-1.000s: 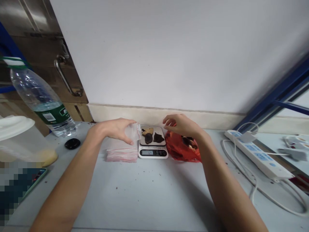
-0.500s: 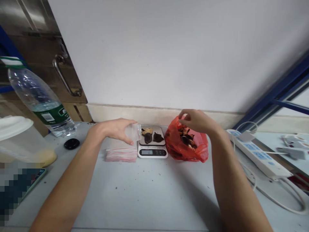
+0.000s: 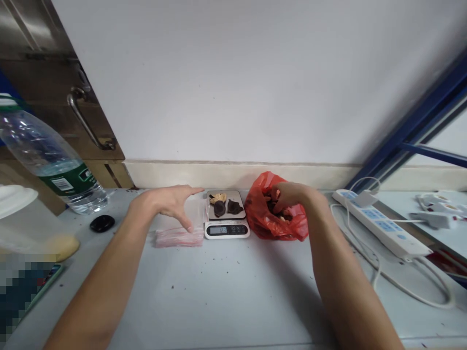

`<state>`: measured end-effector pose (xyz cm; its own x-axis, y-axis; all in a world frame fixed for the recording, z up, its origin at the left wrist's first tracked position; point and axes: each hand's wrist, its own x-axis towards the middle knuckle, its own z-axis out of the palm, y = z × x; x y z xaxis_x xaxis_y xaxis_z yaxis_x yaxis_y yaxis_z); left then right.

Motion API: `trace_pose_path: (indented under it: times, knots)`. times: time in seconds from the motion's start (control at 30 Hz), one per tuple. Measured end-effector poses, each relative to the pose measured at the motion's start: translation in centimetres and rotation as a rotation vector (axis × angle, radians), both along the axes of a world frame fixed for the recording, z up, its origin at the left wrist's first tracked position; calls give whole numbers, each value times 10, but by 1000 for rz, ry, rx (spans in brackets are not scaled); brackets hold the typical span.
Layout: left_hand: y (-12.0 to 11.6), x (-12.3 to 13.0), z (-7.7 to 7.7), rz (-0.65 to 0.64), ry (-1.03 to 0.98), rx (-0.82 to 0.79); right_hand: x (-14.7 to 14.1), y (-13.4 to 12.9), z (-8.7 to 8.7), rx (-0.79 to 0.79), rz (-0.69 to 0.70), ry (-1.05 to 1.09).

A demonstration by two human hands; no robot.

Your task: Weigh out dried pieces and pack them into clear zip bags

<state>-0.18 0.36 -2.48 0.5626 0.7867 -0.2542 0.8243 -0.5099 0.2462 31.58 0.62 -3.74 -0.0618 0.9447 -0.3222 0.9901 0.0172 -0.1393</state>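
My left hand (image 3: 170, 203) hovers with thumb and fingers spread over a stack of clear zip bags (image 3: 178, 237), holding nothing. Just right of the stack sits a white digital kitchen scale (image 3: 209, 230) with its display lit. On its plate lie several dried pieces: a pale tan one (image 3: 218, 198), a dark round one (image 3: 219, 209) and a dark crinkled one (image 3: 234, 207), which look like dried mushrooms. My right hand (image 3: 290, 194) reaches into an open red plastic bag (image 3: 262, 221) of similar dark pieces. Its fingers curl downward, their tips hidden among the contents.
At the left stand a water bottle (image 3: 69, 177) and a lidded clear tub (image 3: 22, 228), with a black oval object (image 3: 102, 223) and a phone (image 3: 40, 291) nearby. A power strip (image 3: 383, 226) with loose cables lies at the right. A wall (image 3: 219, 97) rises behind the table.
My right hand has moved from above the red bag's rim down into it. My left hand stays open over the zip bags. The view has shifted slightly.
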Motion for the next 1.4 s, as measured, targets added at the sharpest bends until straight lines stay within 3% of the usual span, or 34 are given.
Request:
trace_pose_path:
  times: [0.2, 0.37, 0.5, 0.67, 0.97, 1.2, 1.4]
  knots:
    - [-11, 37, 3, -63, -114, 114, 4, 1, -1, 25, -6, 16]
    - [-9, 73, -18, -76, -74, 298, -1, -4, 6, -54, -46, 4]
    - [-6, 87, -37, -81, 4, 361, -6, -5, 8, -113, -45, -17]
    - [-5, 90, -45, -136, 7, 365, -13, -5, 5, -102, -88, -30]
    - [-7, 92, -40, -129, -31, 332, -7, -6, 11, 42, -75, 1]
    - [2, 85, -40, -121, -159, 328, 12, -13, 23, 195, -112, 376]
    - [10, 64, -19, -51, -346, 401, 4, -12, 21, 350, -70, 643]
